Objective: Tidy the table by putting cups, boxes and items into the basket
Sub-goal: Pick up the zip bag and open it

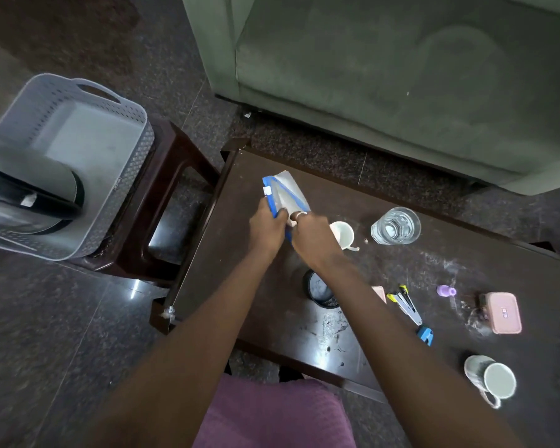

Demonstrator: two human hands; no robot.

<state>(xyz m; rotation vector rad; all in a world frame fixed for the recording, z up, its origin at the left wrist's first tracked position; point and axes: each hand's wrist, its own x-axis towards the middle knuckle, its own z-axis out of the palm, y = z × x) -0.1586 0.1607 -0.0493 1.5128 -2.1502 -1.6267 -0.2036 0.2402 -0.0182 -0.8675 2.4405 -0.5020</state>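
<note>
A white and blue box [285,195] is held above the far left part of the dark table [385,286]. My left hand [267,232] grips its near left edge and my right hand [314,237] grips its near right side. The grey perforated basket [88,124] sits on a dark stool [172,176] to the left of the table, with a grey and black kettle-like thing [29,189] lying in it. On the table stand a small white cup [343,234], a clear glass [396,226] and a white mug [492,378] lying on its side.
Also on the table are a black mesh holder [320,291], a stapler [408,307], a blue item [424,335], a small purple item [446,290] and a pink case [501,313]. A green sofa [385,66] stands beyond the table.
</note>
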